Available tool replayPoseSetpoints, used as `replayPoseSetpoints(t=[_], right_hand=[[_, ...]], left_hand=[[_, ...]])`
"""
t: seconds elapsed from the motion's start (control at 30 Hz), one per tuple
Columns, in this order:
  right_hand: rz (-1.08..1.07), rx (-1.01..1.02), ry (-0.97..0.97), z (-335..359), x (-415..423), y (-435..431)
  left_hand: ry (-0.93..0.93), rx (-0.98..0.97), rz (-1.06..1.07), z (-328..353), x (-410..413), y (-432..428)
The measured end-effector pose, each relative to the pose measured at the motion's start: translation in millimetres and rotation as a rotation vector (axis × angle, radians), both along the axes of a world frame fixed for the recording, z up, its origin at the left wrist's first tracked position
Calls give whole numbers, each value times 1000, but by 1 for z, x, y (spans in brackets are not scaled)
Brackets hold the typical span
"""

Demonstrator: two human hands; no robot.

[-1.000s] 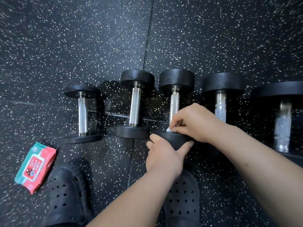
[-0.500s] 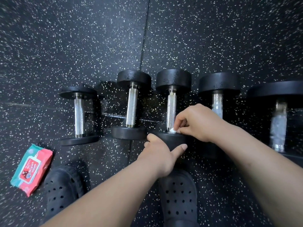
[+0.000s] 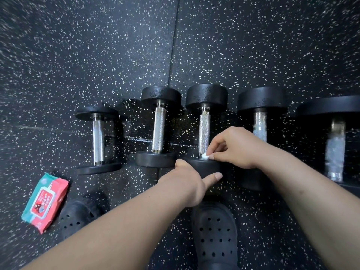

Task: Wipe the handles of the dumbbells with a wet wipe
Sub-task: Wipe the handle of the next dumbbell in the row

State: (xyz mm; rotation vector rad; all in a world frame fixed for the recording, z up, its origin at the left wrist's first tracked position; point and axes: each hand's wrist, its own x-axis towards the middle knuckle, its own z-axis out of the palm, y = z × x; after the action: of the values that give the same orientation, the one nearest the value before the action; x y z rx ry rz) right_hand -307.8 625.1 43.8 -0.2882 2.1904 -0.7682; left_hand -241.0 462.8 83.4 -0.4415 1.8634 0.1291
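Observation:
Several black dumbbells with silver knurled handles lie in a row on the speckled floor. My left hand [image 3: 187,184] grips the near weight head of the middle dumbbell [image 3: 204,129], thumb and fingers curled round its rim. My right hand [image 3: 233,147] pinches a small white wet wipe [image 3: 205,156] against the near end of that dumbbell's handle, where it meets the weight head. The two dumbbells to the right have handles that glisten wet [image 3: 260,125].
A red and teal pack of wet wipes [image 3: 45,201] lies on the floor at the lower left. My two black perforated clogs [image 3: 214,236] stand close to the dumbbell row. A seam in the rubber floor mats [image 3: 174,45] runs away from me.
My right hand with the wipe stays at the near end of the middle handle, shifting slightly. My left hand keeps its grip on the weight head. The view has drifted a little.

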Motion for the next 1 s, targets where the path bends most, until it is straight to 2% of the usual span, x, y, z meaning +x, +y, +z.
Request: replayPoseSetpoints(t=[0.07, 0.2, 0.37, 0.5, 0.57, 0.63, 0.73, 0.77, 0.83, 0.9, 1.0], right_hand=[[-39, -28, -66, 2, 0, 2], [-166, -10, -67, -7, 6, -1], [-353, -104, -271, -19, 5, 1], [-383, -160, -402, -29, 4, 2], [-379, -188, -431, -36, 2, -1], [-350, -184, -422, -42, 3, -8], [-336, -162, -410, -48, 4, -22], [-340, -166, -417, -49, 3, -22], [-359, -202, -456, -49, 0, -14], [-393, -232, -489, -48, -2, -2], [-404, -224, -496, -48, 0, -2]], left_hand=[[-44, 17, -51, 4, -1, -1], [-17, 10, 3, 4, 0, -3], [-59, 17, -57, 2, 0, -4], [1, 71, -174, 3, 2, -4], [-33, 99, -254, 4, 2, -4], [-61, 82, -219, 4, 2, -6], [66, 108, -151, 2, 4, -6], [78, 118, -188, 0, 5, -7], [-27, 99, -311, -1, 5, -6], [-82, 92, -259, 1, 1, -4], [-136, 140, -312, 6, -5, 1]])
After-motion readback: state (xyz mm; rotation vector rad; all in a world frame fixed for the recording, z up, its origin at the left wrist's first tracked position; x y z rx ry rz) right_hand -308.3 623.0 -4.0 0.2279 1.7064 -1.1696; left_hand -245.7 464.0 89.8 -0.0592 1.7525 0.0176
